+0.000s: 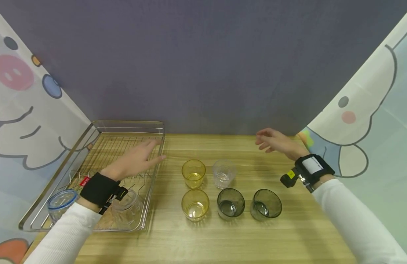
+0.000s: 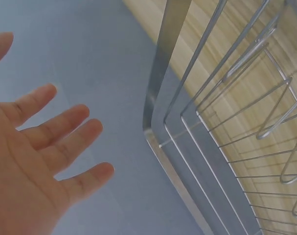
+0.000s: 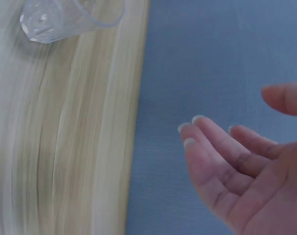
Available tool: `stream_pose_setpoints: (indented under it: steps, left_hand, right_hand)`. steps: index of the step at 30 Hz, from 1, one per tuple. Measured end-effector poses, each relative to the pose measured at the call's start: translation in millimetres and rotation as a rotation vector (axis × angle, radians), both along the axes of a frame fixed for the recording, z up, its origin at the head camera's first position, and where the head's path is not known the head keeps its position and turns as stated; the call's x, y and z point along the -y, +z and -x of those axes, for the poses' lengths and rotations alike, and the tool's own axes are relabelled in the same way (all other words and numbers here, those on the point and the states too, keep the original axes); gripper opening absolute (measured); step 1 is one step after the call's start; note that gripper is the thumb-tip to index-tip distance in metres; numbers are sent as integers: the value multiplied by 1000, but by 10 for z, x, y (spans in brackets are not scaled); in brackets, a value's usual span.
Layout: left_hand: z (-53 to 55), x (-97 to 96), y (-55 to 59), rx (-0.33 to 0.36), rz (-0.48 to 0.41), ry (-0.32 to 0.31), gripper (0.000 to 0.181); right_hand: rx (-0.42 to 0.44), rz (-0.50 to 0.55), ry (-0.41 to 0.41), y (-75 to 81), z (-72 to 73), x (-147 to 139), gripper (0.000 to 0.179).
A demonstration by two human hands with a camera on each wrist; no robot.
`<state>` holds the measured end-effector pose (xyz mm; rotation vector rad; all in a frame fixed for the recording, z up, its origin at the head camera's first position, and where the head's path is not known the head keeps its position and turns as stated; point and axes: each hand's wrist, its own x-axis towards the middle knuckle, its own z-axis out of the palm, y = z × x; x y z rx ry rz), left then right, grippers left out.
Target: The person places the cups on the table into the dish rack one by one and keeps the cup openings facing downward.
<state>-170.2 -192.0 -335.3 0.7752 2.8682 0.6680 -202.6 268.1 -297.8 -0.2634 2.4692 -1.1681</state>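
Observation:
My left hand hovers over the right side of a wire rack, fingers spread and holding nothing. In the left wrist view its palm and fingers stand apart from the rack's metal rim. My right hand is in the air above the back right of the table, fingers relaxed, nothing in them. Between the hands stand two yellow glasses, a clear glass and two dark grey glasses, all upright. The clear glass also shows at the top of the right wrist view.
Inside the rack, at its near end, are a blue-rimmed glass and a clear glass, partly behind the left wrist. A dark grey partition rises behind the wooden table. Cartoon-printed sheets flank both sides.

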Motion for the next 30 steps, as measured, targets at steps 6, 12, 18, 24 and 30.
stream_pose_setpoints:
  steps: [6, 12, 18, 24, 30]
  left_hand:
    - [-66, -95, 4, -49, 37, -45, 62]
    - [-90, -203, 6, -119, 86, -127, 65]
    - [-28, -266, -2, -137, 88, -167, 62]
    - [113, -335, -24, -88, 67, -154, 64]
    - [260, -467, -88, 19, -2, -51, 64]
  right_hand:
    - [26, -104, 104, 37, -87, 28, 64]
    - [39, -196, 176, 29, -162, 82, 65]
    - [95, -284, 230, 0, -249, 147, 67]
    - [151, -409, 332, -96, -395, 192, 73]
    - [250, -588, 411, -204, -634, 232, 78]
